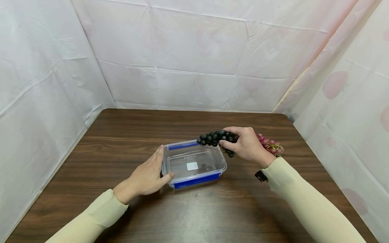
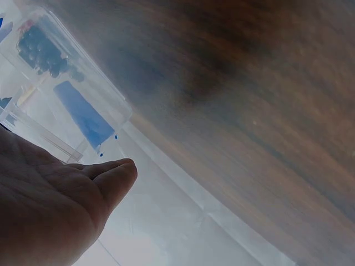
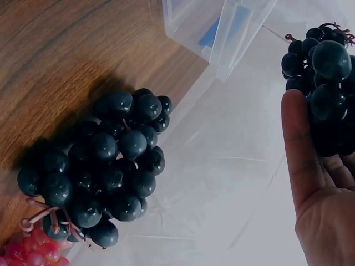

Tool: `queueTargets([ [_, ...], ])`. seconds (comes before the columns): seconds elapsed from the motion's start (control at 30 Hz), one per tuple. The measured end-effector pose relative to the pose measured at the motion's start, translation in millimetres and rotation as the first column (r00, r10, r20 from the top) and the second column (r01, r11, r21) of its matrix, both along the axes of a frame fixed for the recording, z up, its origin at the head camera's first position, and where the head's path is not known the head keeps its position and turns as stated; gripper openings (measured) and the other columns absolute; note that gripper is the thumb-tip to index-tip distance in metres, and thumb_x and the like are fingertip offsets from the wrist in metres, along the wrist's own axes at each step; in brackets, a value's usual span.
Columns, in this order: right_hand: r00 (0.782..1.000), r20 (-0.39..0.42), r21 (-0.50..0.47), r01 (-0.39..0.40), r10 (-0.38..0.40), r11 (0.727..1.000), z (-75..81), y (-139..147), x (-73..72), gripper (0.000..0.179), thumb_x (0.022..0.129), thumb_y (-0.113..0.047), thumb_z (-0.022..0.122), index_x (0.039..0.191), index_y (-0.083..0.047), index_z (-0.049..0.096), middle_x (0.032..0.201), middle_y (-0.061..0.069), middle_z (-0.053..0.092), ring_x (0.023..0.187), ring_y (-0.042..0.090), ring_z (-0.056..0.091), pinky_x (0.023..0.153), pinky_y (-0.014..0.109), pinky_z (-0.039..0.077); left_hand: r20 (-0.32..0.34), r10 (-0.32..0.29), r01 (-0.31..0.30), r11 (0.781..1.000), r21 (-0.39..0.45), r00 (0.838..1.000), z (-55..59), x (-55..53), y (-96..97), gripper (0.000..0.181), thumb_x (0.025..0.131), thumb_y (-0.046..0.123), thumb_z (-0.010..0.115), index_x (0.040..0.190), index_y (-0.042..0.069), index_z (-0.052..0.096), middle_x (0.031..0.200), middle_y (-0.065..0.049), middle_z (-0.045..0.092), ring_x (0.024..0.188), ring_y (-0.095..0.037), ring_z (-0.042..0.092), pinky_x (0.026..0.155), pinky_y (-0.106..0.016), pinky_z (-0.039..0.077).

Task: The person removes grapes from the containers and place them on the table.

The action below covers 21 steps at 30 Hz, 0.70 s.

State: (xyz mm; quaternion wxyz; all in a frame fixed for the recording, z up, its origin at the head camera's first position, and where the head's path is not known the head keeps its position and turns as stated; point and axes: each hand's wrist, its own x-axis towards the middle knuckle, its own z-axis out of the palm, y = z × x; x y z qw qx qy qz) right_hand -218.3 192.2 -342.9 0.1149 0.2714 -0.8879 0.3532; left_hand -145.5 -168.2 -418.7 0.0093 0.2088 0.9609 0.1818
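A clear plastic box (image 1: 194, 161) with blue locking clips sits in the middle of the table. My left hand (image 1: 146, 175) rests against its left side, fingers straight and the thumb at the near left corner. My right hand (image 1: 247, 145) grips a bunch of dark grapes (image 1: 212, 137) over the box's far right corner. In the right wrist view, those held grapes (image 3: 330, 61) are at the upper right. Another bunch of dark grapes (image 3: 111, 166) lies on the table there; in the head view my right hand hides it.
A bunch of red grapes (image 1: 270, 145) lies right of the box, partly behind my right hand. The brown wooden table (image 1: 136, 125) has pale curtains (image 1: 194, 67) around its back and sides. A black strap piece (image 1: 261, 176) shows at my right cuff.
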Motion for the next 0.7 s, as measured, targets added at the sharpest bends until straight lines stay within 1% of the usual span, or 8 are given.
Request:
queueTargets([
  [0.17,1.000,0.011,-0.013,0.012,-0.011,1.000,-1.3,5.2,0.9,0.027,0.087,-0.022,0.084,0.113,-0.014,0.079,0.096,0.003,0.077,0.073,0.011,0.068,0.058,0.027,0.055,-0.003,0.000,0.000,1.000,0.000,1.000,0.0,-0.4,0.0,0.104,0.098,0.053,0.059,0.161,-0.008,0.004,0.168,-0.025,0.012,0.153,-0.037,0.024,0.116,-0.052,0.035],
  [0.3,1.000,-0.002,-0.022,0.013,-0.013,1.000,-3.2,8.2,1.5,0.026,0.087,-0.020,0.083,0.112,-0.014,0.079,0.097,0.002,0.077,0.073,0.011,0.068,0.058,0.025,0.055,0.001,0.001,-0.001,1.000,-0.002,1.000,-0.1,-0.3,0.1,0.104,0.098,0.054,0.059,0.161,-0.007,0.003,0.168,-0.025,0.012,0.153,-0.037,0.024,0.116,-0.052,0.035],
  [0.5,1.000,0.001,-0.048,0.014,-0.014,0.999,-3.6,11.8,3.1,0.024,0.087,-0.019,0.083,0.110,-0.014,0.079,0.094,0.001,0.077,0.068,0.011,0.066,0.053,0.026,0.053,-0.004,-0.003,0.003,1.000,0.004,1.000,0.4,0.0,0.3,0.103,0.098,0.053,0.059,0.161,-0.008,0.004,0.168,-0.026,0.013,0.152,-0.038,0.024,0.116,-0.053,0.035],
  [0.7,0.998,-0.014,-0.033,0.053,-0.053,0.998,-4.8,17.2,3.2,0.027,0.087,-0.021,0.083,0.112,-0.014,0.079,0.093,0.001,0.077,0.069,0.010,0.067,0.054,0.026,0.054,0.001,-0.002,0.002,1.000,0.002,1.000,0.9,-0.1,0.6,0.101,0.099,0.052,0.058,0.161,-0.008,0.005,0.168,-0.025,0.013,0.153,-0.037,0.024,0.116,-0.053,0.036],
])
